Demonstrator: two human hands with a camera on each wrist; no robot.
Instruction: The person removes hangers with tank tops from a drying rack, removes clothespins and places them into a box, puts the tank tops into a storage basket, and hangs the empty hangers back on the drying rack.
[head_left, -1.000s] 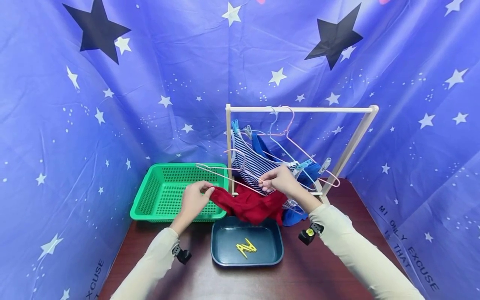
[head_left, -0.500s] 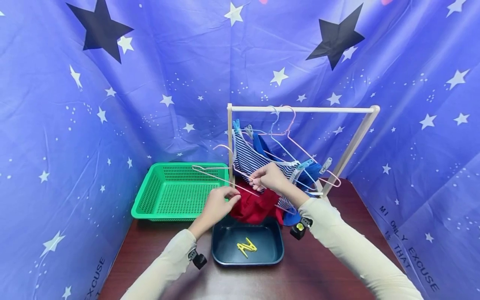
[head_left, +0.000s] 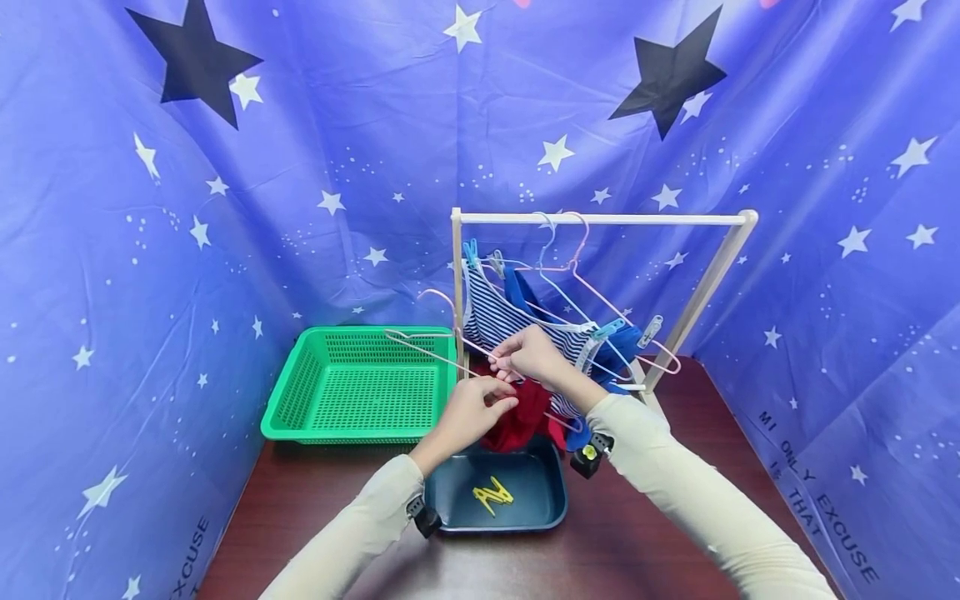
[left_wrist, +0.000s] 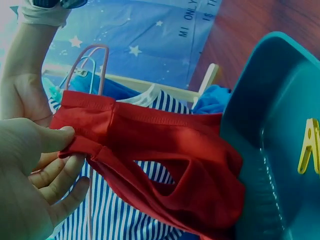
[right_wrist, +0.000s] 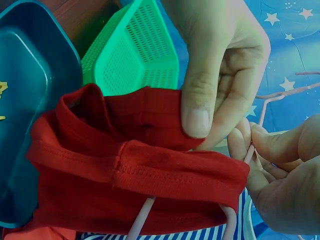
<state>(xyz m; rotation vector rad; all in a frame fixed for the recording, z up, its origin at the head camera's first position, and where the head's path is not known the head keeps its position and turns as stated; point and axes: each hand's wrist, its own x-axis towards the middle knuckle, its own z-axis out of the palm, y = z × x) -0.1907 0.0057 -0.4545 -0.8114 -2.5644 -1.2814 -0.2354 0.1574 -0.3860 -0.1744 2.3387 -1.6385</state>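
Note:
My left hand (head_left: 468,410) pinches the edge of a red garment (left_wrist: 145,125) between thumb and fingers. My right hand (head_left: 529,353) pinches a pink wire hanger (head_left: 435,291) just above the left hand, its hook pointing up and left. In the right wrist view, the hanger's rounded end passes through the red garment's (right_wrist: 175,170) opening, with the banded edge lying across the wire. In the head view, both hands partly cover the garment, which hangs over the back of a dark tray (head_left: 442,527).
Behind the hands stands a wooden rack (head_left: 622,220), bearing a striped garment (head_left: 495,308) and a blue garment (head_left: 521,292) on hangers with clips. Yellow clothespins (head_left: 492,495) lie in the tray. At left sits a green basket (head_left: 273,425).
My left hand has moved right with the red garment's edge, up close to the right hand. The right hand has shifted slightly left and down with the pink hanger.

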